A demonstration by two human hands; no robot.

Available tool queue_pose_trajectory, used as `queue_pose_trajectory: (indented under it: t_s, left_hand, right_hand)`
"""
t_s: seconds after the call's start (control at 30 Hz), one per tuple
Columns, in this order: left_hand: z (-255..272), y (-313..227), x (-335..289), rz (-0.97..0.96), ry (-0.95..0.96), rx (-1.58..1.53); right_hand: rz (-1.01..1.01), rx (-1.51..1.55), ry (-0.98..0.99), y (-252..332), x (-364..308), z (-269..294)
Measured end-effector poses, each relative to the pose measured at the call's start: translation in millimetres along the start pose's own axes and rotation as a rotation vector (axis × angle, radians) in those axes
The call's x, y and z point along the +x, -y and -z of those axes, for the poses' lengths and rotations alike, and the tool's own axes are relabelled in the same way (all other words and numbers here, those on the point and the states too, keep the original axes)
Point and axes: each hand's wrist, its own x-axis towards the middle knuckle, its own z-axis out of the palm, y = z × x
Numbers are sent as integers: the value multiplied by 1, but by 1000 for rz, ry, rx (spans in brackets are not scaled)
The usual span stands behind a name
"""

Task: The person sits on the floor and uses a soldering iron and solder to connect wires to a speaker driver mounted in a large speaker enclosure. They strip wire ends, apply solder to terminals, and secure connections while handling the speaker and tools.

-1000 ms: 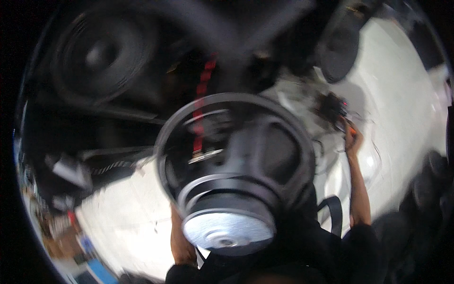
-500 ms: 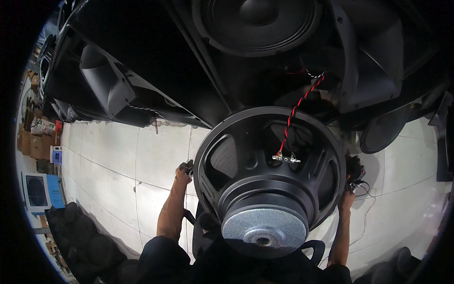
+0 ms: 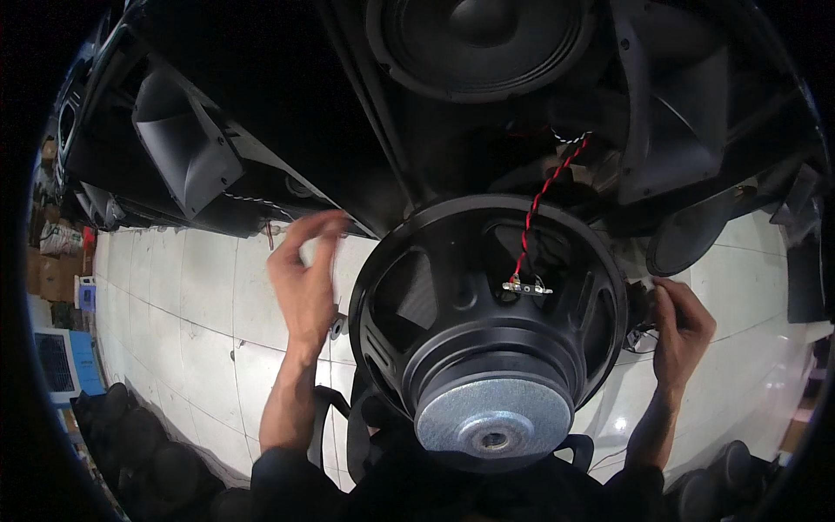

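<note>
A large black speaker driver (image 3: 470, 344) stands in front of me, its silver magnet (image 3: 494, 428) toward me. A twisted red and black wire (image 3: 532, 209) runs down to its terminal strip (image 3: 526, 288). My left hand (image 3: 303, 291) is raised left of the driver's rim, apart from it, thumb and fingers curved with a gap between them; the fingertips are blurred. Just below it is a small round metal part (image 3: 337, 328). My right hand (image 3: 684, 335) has curled fingers at a dark object (image 3: 641, 304) beside the rim; what they grip is hidden.
Beyond the driver stands a black speaker cabinet (image 3: 539, 122) with another round driver (image 3: 483, 43) and a grey horn (image 3: 674, 113). Another horn (image 3: 184, 157) sits in a cabinet at left. Black rounded items (image 3: 148, 444) lie lower left, near a blue box (image 3: 81, 357). White tiles cover the floor.
My left hand has moved up and away from the small part by the rim, its fingers opening. My right hand has shifted up and outward. The driver stays nearly in place.
</note>
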Motion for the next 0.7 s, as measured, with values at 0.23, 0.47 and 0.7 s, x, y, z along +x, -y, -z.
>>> queue_pose_trajectory:
  t_s: [0.23, 0.47, 0.7]
  left_hand:
    - [-60, -71, 30, -471, 813, 179]
    - [-73, -72, 45, -312, 1128, 243]
    - [-80, -66, 47, -114, 1164, 126]
  right_hand:
    - [92, 19, 628, 62, 67, -60]
    - [73, -2, 908, 62, 85, -73]
    - [37, 82, 1011, 58, 92, -79]
